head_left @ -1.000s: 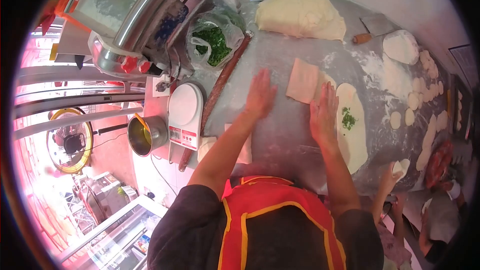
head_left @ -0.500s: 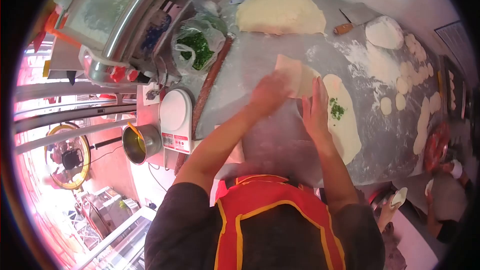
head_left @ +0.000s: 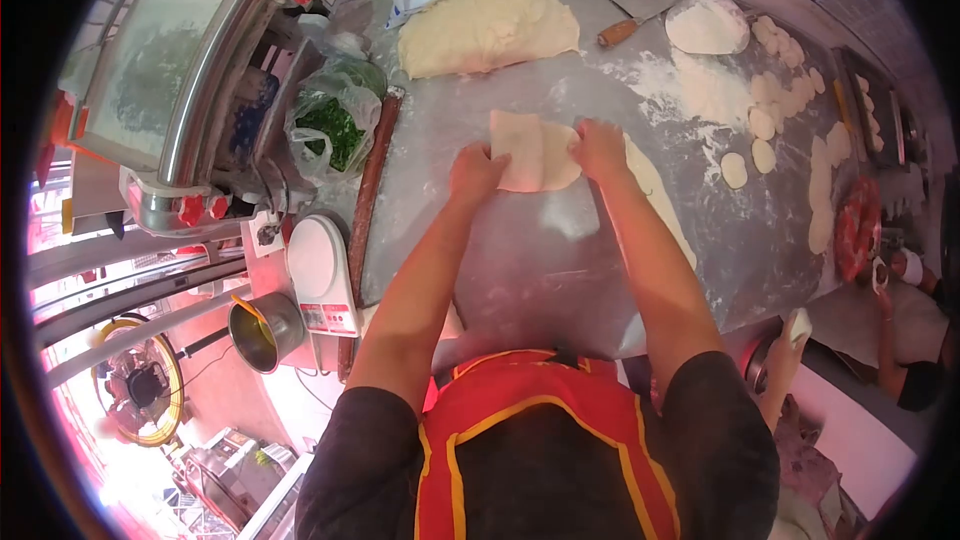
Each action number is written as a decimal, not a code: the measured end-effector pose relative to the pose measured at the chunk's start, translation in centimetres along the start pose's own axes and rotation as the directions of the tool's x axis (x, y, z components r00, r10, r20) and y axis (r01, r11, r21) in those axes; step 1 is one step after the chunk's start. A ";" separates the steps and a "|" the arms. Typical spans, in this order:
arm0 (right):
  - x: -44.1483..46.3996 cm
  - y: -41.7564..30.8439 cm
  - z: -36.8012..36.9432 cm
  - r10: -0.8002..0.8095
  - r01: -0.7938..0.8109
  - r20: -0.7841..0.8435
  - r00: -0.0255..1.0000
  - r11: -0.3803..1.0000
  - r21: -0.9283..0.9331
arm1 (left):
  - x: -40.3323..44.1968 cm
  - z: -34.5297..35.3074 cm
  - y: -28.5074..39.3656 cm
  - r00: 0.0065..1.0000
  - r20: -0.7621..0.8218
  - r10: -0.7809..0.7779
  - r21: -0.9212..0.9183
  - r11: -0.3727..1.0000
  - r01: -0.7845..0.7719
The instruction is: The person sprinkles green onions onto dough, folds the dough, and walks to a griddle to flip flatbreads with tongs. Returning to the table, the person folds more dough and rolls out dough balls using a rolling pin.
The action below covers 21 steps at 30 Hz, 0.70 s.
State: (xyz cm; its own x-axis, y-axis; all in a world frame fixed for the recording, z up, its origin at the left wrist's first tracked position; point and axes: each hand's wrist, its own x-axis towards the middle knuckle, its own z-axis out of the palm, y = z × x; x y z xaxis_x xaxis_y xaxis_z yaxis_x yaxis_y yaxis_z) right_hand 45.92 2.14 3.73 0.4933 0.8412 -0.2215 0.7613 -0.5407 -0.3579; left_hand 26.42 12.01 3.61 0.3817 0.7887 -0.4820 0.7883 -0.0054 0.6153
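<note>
A folded, flattened piece of dough (head_left: 537, 152) lies on the grey work table between my hands. My left hand (head_left: 477, 172) is closed on its left edge, with the thumb on top. On the opposite edge, my right hand (head_left: 599, 150) pinches the dough with thumb and fingers. A long flat dough sheet (head_left: 656, 202) lies just right of that hand, partly covered by my right forearm. Farther back sits a large mound of dough (head_left: 490, 25).
To the left are a brown rolling rod (head_left: 372, 200), a bag of chopped greens (head_left: 335, 130), a white scale (head_left: 322, 265), a metal pot (head_left: 265, 330) and a roller machine (head_left: 190, 80). A scraper (head_left: 620, 32), flour and several dough rounds (head_left: 763, 155) lie right. Another person's hand (head_left: 882, 280) is at far right.
My right hand has moved onto the folded dough's right edge, and my left hand now grips its left edge. The view has shifted, so the table's contents appear farther left.
</note>
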 end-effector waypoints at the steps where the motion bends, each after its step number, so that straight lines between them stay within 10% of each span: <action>1: -0.1 -0.1 -0.2 -0.014 0.015 -0.012 1.000 1.000 0.027 | -0.1 0.3 -0.3 0.998 -0.040 0.042 0.040 0.998 -0.040; 4: -0.4 -1.2 -1.8 0.003 -0.015 0.042 0.999 0.956 0.292 | -0.5 0.4 -0.1 0.990 -0.083 0.111 -0.034 0.993 -0.114; 7: -0.3 -4.4 -1.7 0.077 -0.236 0.242 0.967 0.617 0.751 | 0.7 2.1 -1.9 0.994 -0.094 0.048 -0.340 0.937 -0.077; 12: 0.2 -6.2 1.8 0.142 -0.302 0.279 0.950 0.174 0.937 | 0.0 1.0 0.0 0.997 0.012 -0.079 -0.555 0.829 0.072; 15: -0.8 -4.9 0.9 0.076 -0.213 0.199 0.977 0.348 0.913 | 0.2 1.9 0.2 1.000 -0.025 0.005 -0.332 0.943 -0.013; 18: 0.0 -2.9 1.3 -0.076 0.185 -0.225 0.971 0.835 0.518 | -0.2 2.0 1.3 0.997 -0.079 0.002 -0.090 0.996 -0.009; 21: 1.9 -2.8 1.6 -0.178 0.220 -0.135 0.975 0.868 0.446 | -0.1 1.9 1.6 0.998 -0.056 -0.028 -0.077 0.997 0.024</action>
State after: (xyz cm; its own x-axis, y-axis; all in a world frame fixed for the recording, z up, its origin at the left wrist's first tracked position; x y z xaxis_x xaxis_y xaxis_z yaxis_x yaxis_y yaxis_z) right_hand 44.02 5.30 2.85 0.4026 0.9149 -0.0299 0.5812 -0.2808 -0.7638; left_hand 28.57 10.78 3.48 0.3315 0.8217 -0.4636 0.7579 0.0607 0.6495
